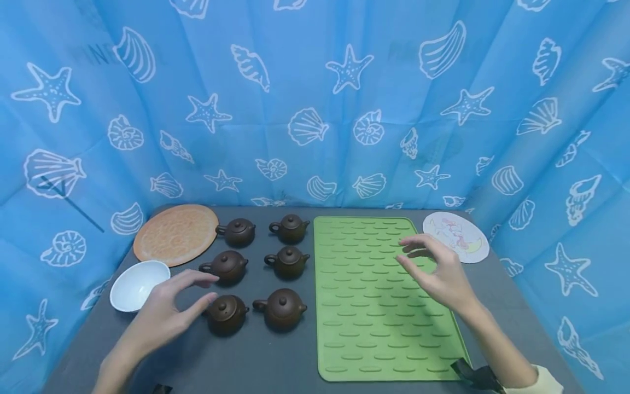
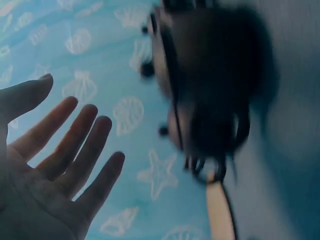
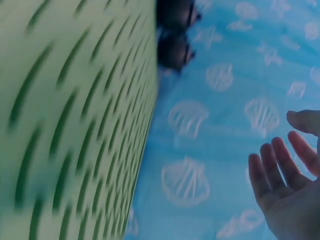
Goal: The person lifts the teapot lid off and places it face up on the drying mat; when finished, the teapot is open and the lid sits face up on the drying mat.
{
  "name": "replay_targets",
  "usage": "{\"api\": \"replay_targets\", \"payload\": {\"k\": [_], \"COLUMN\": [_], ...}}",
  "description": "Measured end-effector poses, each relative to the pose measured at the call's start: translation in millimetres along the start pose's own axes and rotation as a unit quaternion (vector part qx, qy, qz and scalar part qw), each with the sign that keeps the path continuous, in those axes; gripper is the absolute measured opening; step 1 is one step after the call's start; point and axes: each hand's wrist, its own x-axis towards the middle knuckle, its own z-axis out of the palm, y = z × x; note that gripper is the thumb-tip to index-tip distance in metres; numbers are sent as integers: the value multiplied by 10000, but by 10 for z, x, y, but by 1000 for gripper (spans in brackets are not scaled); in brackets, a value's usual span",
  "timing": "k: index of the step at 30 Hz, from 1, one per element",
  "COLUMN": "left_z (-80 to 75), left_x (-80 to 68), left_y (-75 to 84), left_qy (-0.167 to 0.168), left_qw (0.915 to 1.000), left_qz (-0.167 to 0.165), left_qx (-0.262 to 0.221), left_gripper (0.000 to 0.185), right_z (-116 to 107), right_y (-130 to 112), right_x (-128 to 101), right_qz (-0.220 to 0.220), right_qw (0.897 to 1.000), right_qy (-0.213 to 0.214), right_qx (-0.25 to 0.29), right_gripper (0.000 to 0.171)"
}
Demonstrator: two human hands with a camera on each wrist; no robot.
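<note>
1. Teapots (image 1: 289, 264): six, dark brown, two columns of three, centre-left on table (image 1: 266, 366), left of green mat (image 1: 364, 306).
2. Left hand (image 1: 164, 314): fingers relaxed, grasping nothing, just beside near teapot (image 1: 228, 318) of left column.
3. Right hand (image 1: 439, 273): fingers loosely bent, grasping nothing, over right part of green mat.
4. White bowl (image 1: 138, 285): left, near side of orange placemat (image 1: 175, 234).
5. Round picture mat (image 1: 443, 232): far right, beside green mat.
</note>
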Motion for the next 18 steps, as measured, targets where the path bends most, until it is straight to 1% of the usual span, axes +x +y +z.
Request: {"api": "replay_targets", "payload": {"k": [2, 4, 6, 8, 12, 15, 18], "left_z": [84, 159, 235, 308, 440, 514, 580], "left_x": [-4, 3, 20, 45, 96, 140, 197], "left_y": [66, 121, 158, 182, 205, 209, 191], "left_qy": [-217, -430, -601, -705, -879, -1060, -1244], "left_qw": [9995, 9981, 9963, 9951, 9933, 9904, 9867], "left_qz": [-174, -360, -486, -542, -600, -714, -811], "left_qx": [-160, -269, -372, -442, -459, -526, -658], "left_gripper": [30, 25, 22, 21, 21, 18, 16], "right_z": [120, 241, 370, 502, 783, 1004, 1218], "right_y": [-86, -160, -221, -284, -417, -506, -566], "right_x": [16, 37, 56, 75, 114, 138, 157], "right_qz": [288, 524, 681, 807, 1028, 1272, 1459], "right_qw": [9988, 9955, 9904, 9837, 9649, 9469, 9306], "right_qy": [-210, -435, -680, -986, -1667, -2135, -2523], "right_qx": [329, 662, 991, 1271, 1750, 2040, 2216], "right_gripper": [36, 31, 27, 22, 18, 19, 21]}}
